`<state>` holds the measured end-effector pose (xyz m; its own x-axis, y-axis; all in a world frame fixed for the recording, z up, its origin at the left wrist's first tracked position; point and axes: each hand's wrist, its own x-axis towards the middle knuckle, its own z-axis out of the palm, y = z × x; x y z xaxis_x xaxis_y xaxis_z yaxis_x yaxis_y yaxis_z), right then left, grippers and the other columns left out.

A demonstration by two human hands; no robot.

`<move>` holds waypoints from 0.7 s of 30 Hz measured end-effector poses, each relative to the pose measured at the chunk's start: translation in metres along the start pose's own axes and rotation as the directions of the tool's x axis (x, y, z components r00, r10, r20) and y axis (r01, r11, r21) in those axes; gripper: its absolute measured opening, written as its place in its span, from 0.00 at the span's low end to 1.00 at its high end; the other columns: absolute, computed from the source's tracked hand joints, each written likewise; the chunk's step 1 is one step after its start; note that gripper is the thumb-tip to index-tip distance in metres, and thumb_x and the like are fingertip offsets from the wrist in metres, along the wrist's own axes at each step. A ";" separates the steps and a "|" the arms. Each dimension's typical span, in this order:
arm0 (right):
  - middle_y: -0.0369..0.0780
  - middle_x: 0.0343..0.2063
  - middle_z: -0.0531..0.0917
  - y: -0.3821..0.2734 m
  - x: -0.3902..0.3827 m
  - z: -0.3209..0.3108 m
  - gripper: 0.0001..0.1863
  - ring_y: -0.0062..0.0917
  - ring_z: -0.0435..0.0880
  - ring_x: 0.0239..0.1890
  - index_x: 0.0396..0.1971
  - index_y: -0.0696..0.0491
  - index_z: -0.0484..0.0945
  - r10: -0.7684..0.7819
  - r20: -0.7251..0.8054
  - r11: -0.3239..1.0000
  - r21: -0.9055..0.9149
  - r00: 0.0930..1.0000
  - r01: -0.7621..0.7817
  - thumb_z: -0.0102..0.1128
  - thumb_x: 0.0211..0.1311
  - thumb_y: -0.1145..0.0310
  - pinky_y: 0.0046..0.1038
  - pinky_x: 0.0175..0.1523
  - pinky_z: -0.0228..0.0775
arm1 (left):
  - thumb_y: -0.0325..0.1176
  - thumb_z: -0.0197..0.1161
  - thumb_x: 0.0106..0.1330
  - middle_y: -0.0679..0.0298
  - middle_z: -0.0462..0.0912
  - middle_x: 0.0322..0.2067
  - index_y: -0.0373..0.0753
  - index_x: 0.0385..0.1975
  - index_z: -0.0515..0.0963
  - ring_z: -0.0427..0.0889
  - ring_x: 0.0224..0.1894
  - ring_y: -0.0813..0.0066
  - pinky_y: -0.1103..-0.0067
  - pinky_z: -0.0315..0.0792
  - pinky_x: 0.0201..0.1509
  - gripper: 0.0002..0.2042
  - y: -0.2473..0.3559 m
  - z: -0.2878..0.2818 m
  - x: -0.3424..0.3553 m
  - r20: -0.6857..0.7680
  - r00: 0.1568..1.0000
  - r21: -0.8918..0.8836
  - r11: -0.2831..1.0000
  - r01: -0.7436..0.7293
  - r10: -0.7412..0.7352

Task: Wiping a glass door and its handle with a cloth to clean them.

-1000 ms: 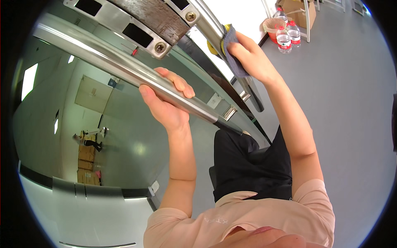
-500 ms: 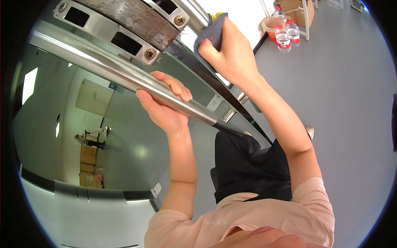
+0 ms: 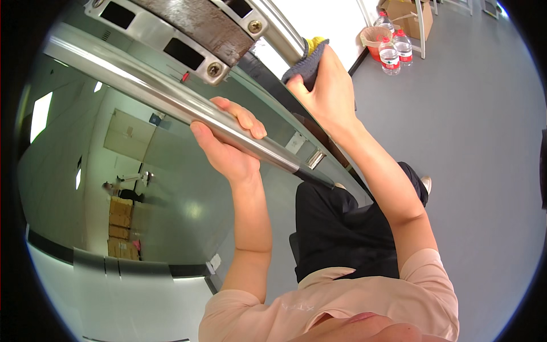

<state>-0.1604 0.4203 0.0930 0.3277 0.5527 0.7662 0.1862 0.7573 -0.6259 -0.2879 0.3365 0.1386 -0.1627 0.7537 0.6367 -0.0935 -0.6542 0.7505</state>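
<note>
At the lower edge of the view lay the person's peach shirt (image 3: 364, 290). At the top, close to the camera, stood a pierced metal plate (image 3: 151, 40) with screws, set against a brown-streaked block (image 3: 199, 28).

Below the plate a thick steel bar (image 3: 142, 85) slanted down to the right and ended in a black section (image 3: 313, 175). The left hand (image 3: 231, 145) was curled about this bar from below, the thumb on its lower side and the fingers showing over its upper side.

Beyond it, across the dark edge of a glass panel (image 3: 182, 154), the right hand (image 3: 330, 94) was closed on a dark grey and yellow cloth (image 3: 310, 67). The cloth was bunched around a second steel bar (image 3: 279, 28); most of the right fingertips were hidden.

Lower down were the black trousers (image 3: 342, 239) and, beside the right leg, a pale shoe (image 3: 427, 183). Stacked brown boxes (image 3: 119, 214) and a blurred figure (image 3: 122, 192) showed in the glass, whether reflected or seen through it I could not tell.

Farther off, on the grey floor (image 3: 467, 148), clear bottles (image 3: 390, 60) with red caps stood next to a red bin (image 3: 373, 50) with a liner, and behind them was a cardboard box (image 3: 414, 23).
</note>
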 end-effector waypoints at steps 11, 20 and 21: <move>0.48 0.23 0.71 0.015 0.023 -0.010 0.18 0.43 0.72 0.27 0.27 0.61 0.64 0.060 0.134 0.995 0.072 0.989 -0.070 0.57 0.41 0.64 0.39 0.32 0.65 | 0.65 0.40 0.61 0.62 0.70 0.16 0.38 0.36 0.67 0.69 0.14 0.74 0.79 0.67 0.17 0.30 -0.005 0.022 0.014 -0.083 0.996 0.040 0.999 0.013 -0.010; 0.48 0.29 0.72 0.095 -0.101 -0.077 0.22 0.41 0.72 0.33 0.38 0.59 0.65 0.146 0.406 0.963 0.151 0.902 -0.224 0.59 0.46 0.63 0.34 0.40 0.66 | 0.65 0.39 0.61 0.62 0.70 0.15 0.36 0.33 0.67 0.69 0.13 0.73 0.79 0.65 0.15 0.32 -0.007 0.031 -0.026 -0.177 0.983 0.174 0.985 -0.013 0.044; 0.48 0.30 0.72 0.101 -0.120 -0.086 0.22 0.40 0.72 0.33 0.40 0.59 0.65 0.172 0.473 0.950 0.153 0.864 -0.272 0.60 0.48 0.63 0.33 0.41 0.66 | 0.66 0.38 0.61 0.61 0.70 0.15 0.36 0.33 0.67 0.69 0.13 0.72 0.79 0.65 0.14 0.32 -0.008 0.029 -0.037 -0.201 0.979 0.195 0.981 -0.001 0.041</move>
<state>-0.1012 0.4008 -0.0747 -0.1227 0.7721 0.6236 -0.0543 0.6221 -0.7810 -0.2524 0.3157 0.1143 -0.3606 0.6981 0.6186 0.1004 -0.6303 0.7698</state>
